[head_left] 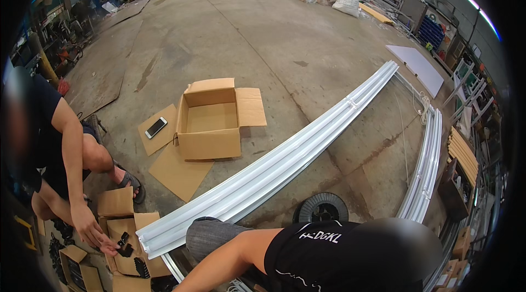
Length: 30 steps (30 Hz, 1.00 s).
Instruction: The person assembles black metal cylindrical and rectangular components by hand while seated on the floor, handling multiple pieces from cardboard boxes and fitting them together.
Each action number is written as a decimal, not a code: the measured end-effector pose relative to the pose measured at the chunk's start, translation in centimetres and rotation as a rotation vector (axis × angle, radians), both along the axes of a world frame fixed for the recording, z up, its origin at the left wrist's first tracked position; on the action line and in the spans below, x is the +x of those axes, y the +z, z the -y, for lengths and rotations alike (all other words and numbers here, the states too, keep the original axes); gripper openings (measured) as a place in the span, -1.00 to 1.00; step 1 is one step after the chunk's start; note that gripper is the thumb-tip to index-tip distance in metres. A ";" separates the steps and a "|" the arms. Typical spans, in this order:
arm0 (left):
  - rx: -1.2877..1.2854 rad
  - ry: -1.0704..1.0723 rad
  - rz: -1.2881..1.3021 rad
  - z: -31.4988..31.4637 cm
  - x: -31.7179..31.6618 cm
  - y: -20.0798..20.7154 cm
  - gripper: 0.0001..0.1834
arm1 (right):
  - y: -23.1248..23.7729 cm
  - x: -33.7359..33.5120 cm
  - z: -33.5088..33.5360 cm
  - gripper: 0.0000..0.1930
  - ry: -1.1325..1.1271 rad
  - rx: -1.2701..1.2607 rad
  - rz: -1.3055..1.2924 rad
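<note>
Neither of my hands shows in the head view. A bundle of long white metal profiles (pixel 285 160) lies across the concrete floor. At its near end a squatting person on the left reaches a hand (pixel 90 232) toward small black parts (pixel 124 241) in open small cardboard boxes (pixel 123 221). A second person in a black shirt (pixel 339 253) bends over at the lower edge, with a bare arm (pixel 224 262) stretched toward the bundle's end.
An open empty cardboard box (pixel 211 122) stands on the floor, with a phone (pixel 156 127) on a flat cardboard piece beside it. A black wire spool (pixel 322 208) sits near the profiles. More white profiles (pixel 424 166) lie to the right, and a white board (pixel 416 67) further back.
</note>
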<state>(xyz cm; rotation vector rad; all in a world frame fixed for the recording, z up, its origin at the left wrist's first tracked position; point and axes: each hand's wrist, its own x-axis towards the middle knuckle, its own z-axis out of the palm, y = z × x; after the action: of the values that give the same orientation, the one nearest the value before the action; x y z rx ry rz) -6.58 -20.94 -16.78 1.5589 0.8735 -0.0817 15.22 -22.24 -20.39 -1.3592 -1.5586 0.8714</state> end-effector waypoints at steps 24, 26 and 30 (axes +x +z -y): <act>-0.021 -0.108 0.017 -1.3 -1.7 -1.2 -0.59 | 0.7 -1.5 1.7 -0.64 0.176 0.041 0.236; 0.007 -0.132 0.027 -1.7 -2.3 -2.2 -0.60 | 1.2 -1.4 1.9 -0.65 0.208 0.058 0.204; -0.047 -0.112 0.128 -1.2 -2.2 -2.1 -0.61 | 1.9 -1.5 2.0 -0.64 0.230 0.021 0.243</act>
<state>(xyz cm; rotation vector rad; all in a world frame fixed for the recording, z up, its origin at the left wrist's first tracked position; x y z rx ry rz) -8.82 -19.72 -18.88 1.5507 0.6792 -0.0816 13.67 -24.20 -18.46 -1.3264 -1.9358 0.8472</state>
